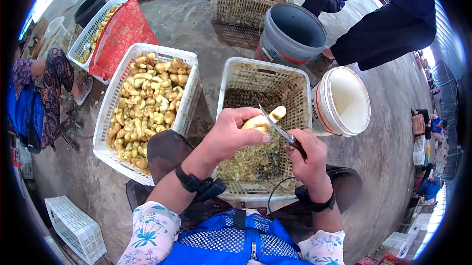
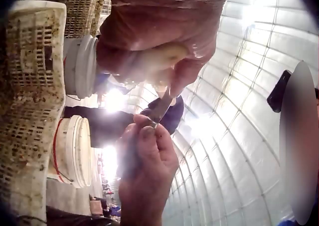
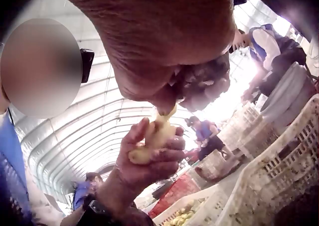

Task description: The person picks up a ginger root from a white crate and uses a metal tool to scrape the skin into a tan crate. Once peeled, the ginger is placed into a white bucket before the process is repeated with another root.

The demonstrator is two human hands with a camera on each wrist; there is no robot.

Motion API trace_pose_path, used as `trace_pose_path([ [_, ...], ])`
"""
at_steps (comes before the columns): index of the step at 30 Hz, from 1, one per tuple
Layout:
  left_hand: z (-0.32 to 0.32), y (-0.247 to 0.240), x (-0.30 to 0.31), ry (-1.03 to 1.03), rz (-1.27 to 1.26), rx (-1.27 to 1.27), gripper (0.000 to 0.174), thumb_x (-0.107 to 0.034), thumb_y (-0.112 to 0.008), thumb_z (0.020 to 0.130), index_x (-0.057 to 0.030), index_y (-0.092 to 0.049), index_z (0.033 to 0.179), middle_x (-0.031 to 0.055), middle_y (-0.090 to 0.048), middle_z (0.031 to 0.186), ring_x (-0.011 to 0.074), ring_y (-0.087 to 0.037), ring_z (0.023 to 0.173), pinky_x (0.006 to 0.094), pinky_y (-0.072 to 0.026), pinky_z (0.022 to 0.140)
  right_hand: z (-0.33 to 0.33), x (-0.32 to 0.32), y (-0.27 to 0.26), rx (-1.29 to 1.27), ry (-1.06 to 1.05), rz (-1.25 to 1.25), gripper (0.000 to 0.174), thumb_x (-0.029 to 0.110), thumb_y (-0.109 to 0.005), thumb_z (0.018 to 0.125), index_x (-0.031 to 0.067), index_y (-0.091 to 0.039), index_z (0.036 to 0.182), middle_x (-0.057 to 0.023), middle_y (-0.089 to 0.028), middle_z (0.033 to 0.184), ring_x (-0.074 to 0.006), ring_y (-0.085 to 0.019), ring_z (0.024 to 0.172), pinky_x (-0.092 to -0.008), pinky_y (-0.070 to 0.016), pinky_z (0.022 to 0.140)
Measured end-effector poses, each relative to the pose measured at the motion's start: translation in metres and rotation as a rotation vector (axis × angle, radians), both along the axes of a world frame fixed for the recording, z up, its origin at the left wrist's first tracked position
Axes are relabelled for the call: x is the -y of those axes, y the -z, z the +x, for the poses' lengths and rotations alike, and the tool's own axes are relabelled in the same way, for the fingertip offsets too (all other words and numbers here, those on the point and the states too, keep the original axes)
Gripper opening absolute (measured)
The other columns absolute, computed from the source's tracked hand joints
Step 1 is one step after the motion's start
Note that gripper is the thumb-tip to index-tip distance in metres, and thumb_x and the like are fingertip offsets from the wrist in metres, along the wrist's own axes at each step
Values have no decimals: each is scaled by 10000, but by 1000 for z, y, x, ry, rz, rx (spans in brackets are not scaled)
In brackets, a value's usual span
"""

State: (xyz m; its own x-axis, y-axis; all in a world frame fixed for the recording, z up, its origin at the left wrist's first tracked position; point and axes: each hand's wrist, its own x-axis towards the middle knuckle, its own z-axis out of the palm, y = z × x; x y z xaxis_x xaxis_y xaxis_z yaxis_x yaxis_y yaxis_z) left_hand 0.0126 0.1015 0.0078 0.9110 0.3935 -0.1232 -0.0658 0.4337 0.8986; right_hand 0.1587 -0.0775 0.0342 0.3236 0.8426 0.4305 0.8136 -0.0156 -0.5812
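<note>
My left hand (image 1: 231, 134) holds a pale, knobby piece of ginger (image 1: 256, 123) over a white slatted crate (image 1: 265, 71). One end of the ginger sticks out past the fingers. My right hand (image 1: 309, 159) grips a knife by its dark handle (image 1: 298, 146), and the curved blade (image 1: 273, 123) lies against the ginger in the head view. Below both hands, the crate holds damp peelings and scraps (image 1: 250, 166). In the right wrist view the left fingers (image 3: 167, 156) wrap round the ginger (image 3: 157, 135); the right hand (image 3: 174, 51) covers most of the knife there.
A white crate (image 1: 194, 75) full of ginger stands to the left, with a red sack (image 1: 123, 39) behind it. Right of the scraps crate is a white bucket (image 1: 324, 103); a grey bucket (image 1: 295, 34) stands farther back. Other people sit nearby.
</note>
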Motion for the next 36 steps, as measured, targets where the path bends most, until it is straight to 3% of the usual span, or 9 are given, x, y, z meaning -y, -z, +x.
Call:
trace_pose_path([
  [10,2,-2,6,14,21,-22,506,-40,-788,811,26,-677,1300,-21,-689,1027,44,-598,875,206,-495,774,4,1,6,50,37,-36,307,-10,-732,793,18,-658,1090,-148,-614,801,-352,-627,674,-423,-492,589],
  [16,6,11,11,-84,325,9,509,-54,-786,831,21,-670,1321,-28,-683,983,25,-563,793,194,-464,692,9,0,17,86,56,-65,366,-50,-717,751,16,-654,1105,-151,-619,818,-357,-637,700,-432,-497,600],
  [22,3,4,9,-5,15,-47,505,-56,-786,833,23,-673,1318,-17,-686,970,24,-566,787,194,-452,671,11,-5,22,120,79,-27,387,-43,-737,747,19,-661,1120,-161,-654,876,-361,-657,758,-432,-521,639],
  [25,5,7,12,-73,161,-38,502,-85,-775,835,50,-667,1306,-11,-673,947,29,-565,762,202,-443,653,11,-3,23,125,97,-25,396,-33,-748,754,19,-673,1139,-178,-679,930,-365,-674,799,-416,-541,669],
  [29,3,10,6,40,-265,29,502,-74,-754,830,75,-639,1296,44,-677,906,80,-604,739,224,-475,624,9,-6,23,54,111,34,344,-22,-749,813,18,-686,1149,-140,-699,946,-289,-702,825,-370,-551,697],
  [32,3,6,8,72,-417,96,476,-97,-719,847,74,-639,1284,74,-681,906,100,-612,717,234,-475,617,-2,-3,30,-395,73,22,274,46,-716,918,6,-668,1185,-83,-684,900,-183,-675,775,-313,-526,668],
  [35,0,8,8,50,-432,99,464,-70,-730,860,67,-639,1294,66,-694,900,98,-622,701,233,-473,588,-10,6,24,-1100,81,163,271,121,-658,999,-9,-636,1236,-47,-663,883,-108,-617,746,-262,-491,650],
  [36,-1,9,7,51,-407,94,465,-64,-732,859,65,-640,1296,61,-692,901,94,-618,700,232,-471,590,-9,9,22,-1060,41,137,316,177,-629,1029,-20,-607,1275,-56,-663,873,-97,-587,711,-239,-471,641],
])
